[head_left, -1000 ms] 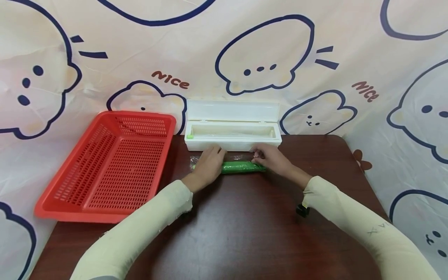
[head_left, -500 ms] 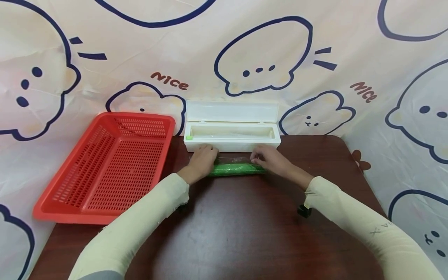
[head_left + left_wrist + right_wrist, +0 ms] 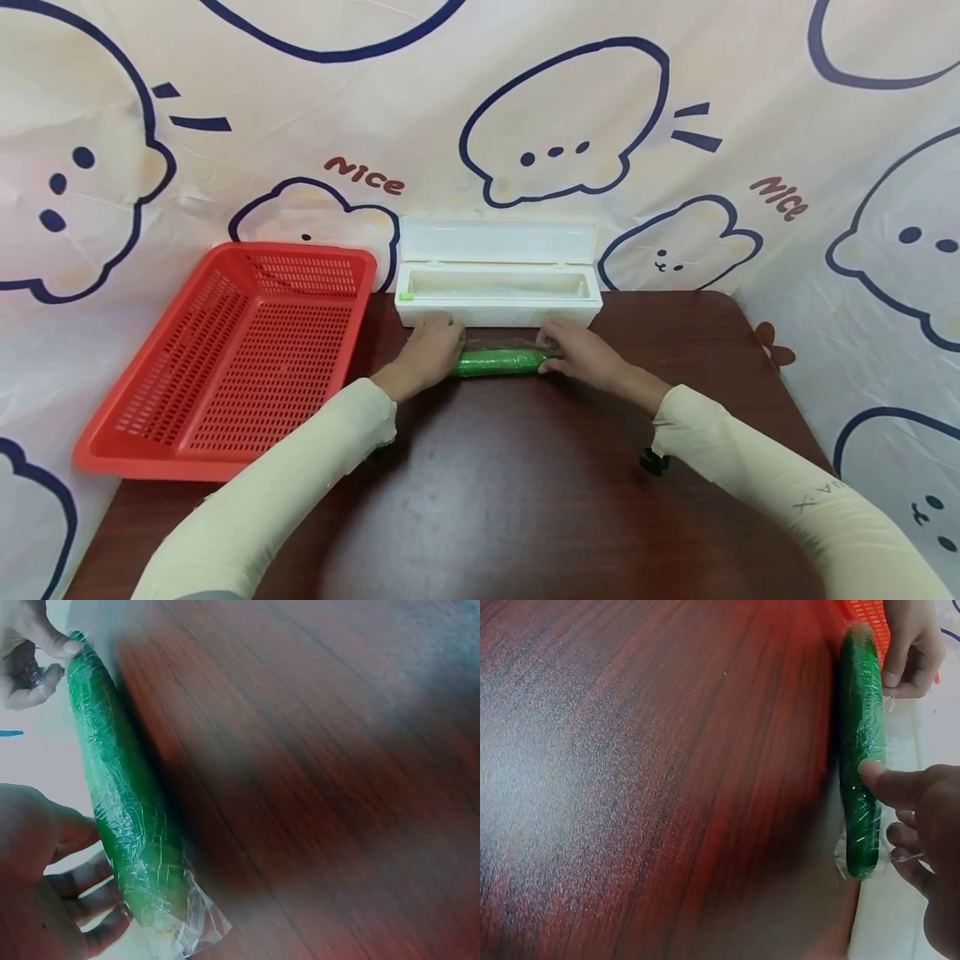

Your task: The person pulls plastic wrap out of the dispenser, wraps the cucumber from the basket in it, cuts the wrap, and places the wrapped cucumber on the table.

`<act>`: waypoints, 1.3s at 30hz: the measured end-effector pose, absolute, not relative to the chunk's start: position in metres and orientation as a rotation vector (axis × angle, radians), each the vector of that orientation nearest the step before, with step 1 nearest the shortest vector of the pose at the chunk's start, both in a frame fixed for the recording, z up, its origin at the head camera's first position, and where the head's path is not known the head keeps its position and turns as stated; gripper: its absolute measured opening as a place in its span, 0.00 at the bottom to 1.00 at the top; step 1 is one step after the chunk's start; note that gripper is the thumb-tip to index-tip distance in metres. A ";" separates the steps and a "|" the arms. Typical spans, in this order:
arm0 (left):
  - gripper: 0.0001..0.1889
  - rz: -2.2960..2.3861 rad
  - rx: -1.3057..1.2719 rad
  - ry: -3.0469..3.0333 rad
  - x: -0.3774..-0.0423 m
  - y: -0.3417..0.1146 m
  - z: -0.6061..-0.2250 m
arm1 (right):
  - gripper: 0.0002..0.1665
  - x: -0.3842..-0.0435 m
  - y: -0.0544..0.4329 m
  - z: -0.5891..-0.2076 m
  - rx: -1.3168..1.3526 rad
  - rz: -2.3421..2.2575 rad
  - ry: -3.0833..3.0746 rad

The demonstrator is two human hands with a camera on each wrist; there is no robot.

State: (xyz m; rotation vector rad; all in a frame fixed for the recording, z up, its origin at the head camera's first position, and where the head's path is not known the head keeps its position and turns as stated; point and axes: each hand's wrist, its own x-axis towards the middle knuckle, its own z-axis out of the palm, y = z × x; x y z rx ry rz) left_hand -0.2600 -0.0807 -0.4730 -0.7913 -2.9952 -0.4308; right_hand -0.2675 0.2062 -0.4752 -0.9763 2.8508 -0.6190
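A green cucumber (image 3: 495, 362) wrapped in clear cling film (image 3: 206, 924) lies crosswise on the table, in front of the white cling film box (image 3: 498, 315). At its left end, my left hand (image 3: 426, 354) pinches the film's loose edge between thumb and forefinger, as the right wrist view shows. My right hand (image 3: 583, 357) holds the other end. In the right wrist view, its thumb (image 3: 877, 776) presses the cucumber's near side, while the other fingers curl behind it with a strand of film by them. Loose film sticks out past the cucumber's ends.
The box stands against the patterned cloth backdrop (image 3: 562, 100) with its lid (image 3: 498, 240) raised and a green tab (image 3: 406, 297) at its left front. To the left sits a red perforated basket (image 3: 356, 329). Dark brown wooden tabletop (image 3: 510, 492) stretches toward me.
My left hand has shifted left along the cucumber, uncovering more of it. My right thumb has come down onto the near side of the right end. Box and basket stay put.
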 end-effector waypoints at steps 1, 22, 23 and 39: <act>0.09 -0.445 -0.802 -2.992 -0.259 -0.081 -0.473 | 0.19 -0.267 0.206 -0.476 -0.991 -0.617 2.859; 0.11 -0.486 -0.927 -3.056 -0.252 -0.086 -0.468 | 0.11 -0.265 0.217 -0.489 -1.097 -0.558 2.934; 0.10 -0.462 -0.931 -3.041 -0.252 -0.086 -0.467 | 0.11 -0.265 0.217 -0.490 -1.119 -0.528 2.951; 0.02 -0.199 -0.971 -2.969 -0.251 -0.076 -0.472 | 0.14 -0.252 0.225 -0.506 -1.693 0.055 3.121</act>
